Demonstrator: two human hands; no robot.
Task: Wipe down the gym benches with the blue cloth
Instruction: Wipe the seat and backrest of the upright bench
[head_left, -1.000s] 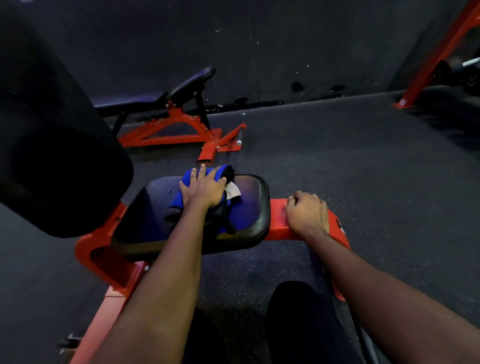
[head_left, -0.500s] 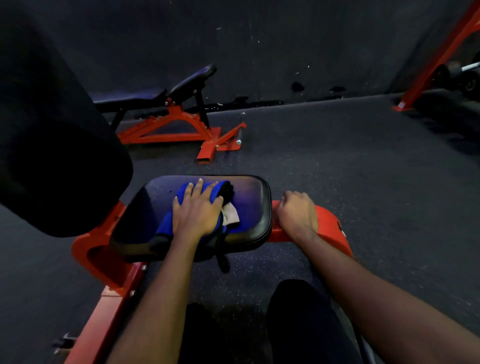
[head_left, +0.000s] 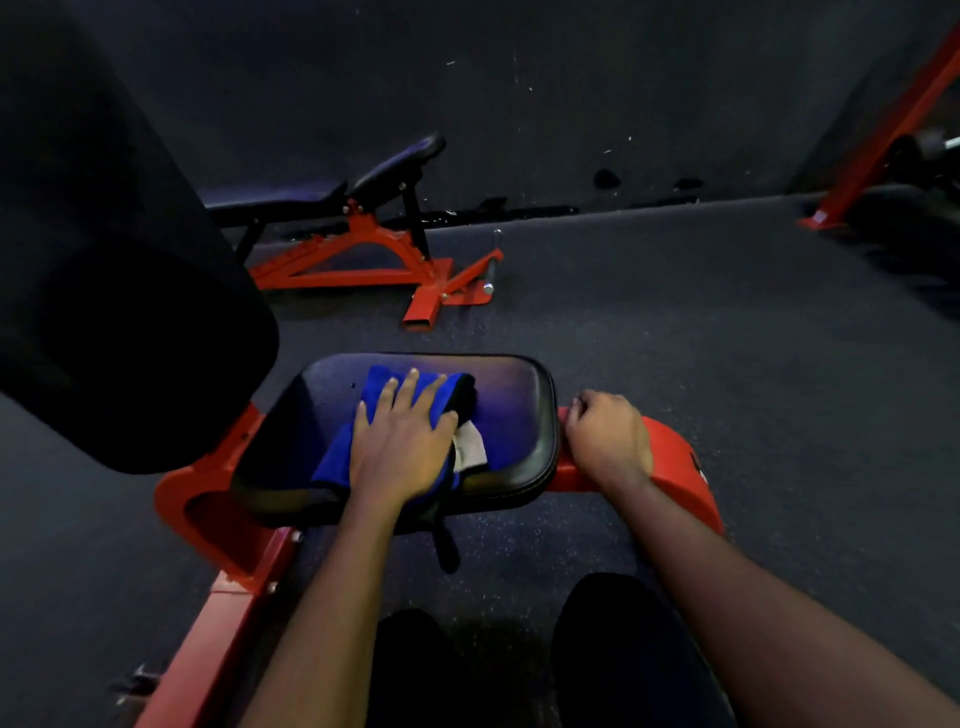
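Dark rubber floor (head_left: 701, 338); left hand (head_left: 402, 441) flat, fingers straight, pressing blue cloth (head_left: 337, 457) on black seat pad (head_left: 514, 405); right hand (head_left: 608, 436) curled gripping red frame (head_left: 675, 447).

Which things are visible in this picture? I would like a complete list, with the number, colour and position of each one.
blue cloth: one, blue with a black part, on the seat pad
white tag: one, white, at the cloth's right edge
seat pad: one, black, centre
back pad: one, black, left
red frame: one, red, under and beside the seat pad
far bench: one, black pads on a red frame, by the wall
red upright: one, red, top right
floor: one, dark, speckled
legs: two, dark, bottom
left hand: one, flat on the cloth
right hand: one, fingers curled on the red frame
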